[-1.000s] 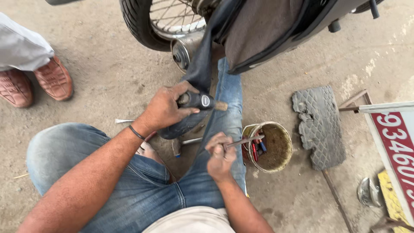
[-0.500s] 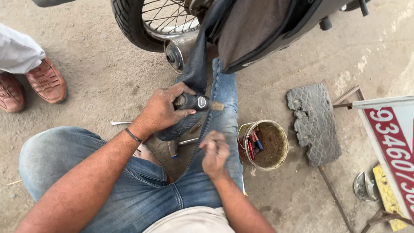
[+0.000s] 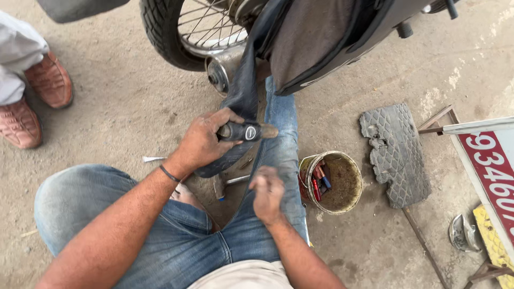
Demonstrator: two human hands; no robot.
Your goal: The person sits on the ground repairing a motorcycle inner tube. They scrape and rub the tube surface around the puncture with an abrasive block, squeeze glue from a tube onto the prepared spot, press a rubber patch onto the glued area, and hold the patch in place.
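A motorcycle fills the top of the view, its spoked rear wheel standing on the dusty concrete floor with a chrome exhaust end just beside the tyre. The person sits on the floor in blue jeans, one leg stretched out under the bike. A black rubber inner tube hangs down from the wheel area and drapes over that leg. To the right lies a slab of cut tyre tread, and at the far right edge a red-and-white signboard leans on a metal frame. Between the leg and the tread stands a rusty round tin holding small red and blue items. At the upper left another person's brown shoes rest on the floor, well apart from the work. The left hand is wrapped tight around the tube and a short black cylindrical tool, fingers closed over both, a thin band on the wrist. The right hand hovers over the knee, blurred, fingers curled loosely together; whether it pinches anything cannot be told. A small metal piece lies on the floor between the legs.
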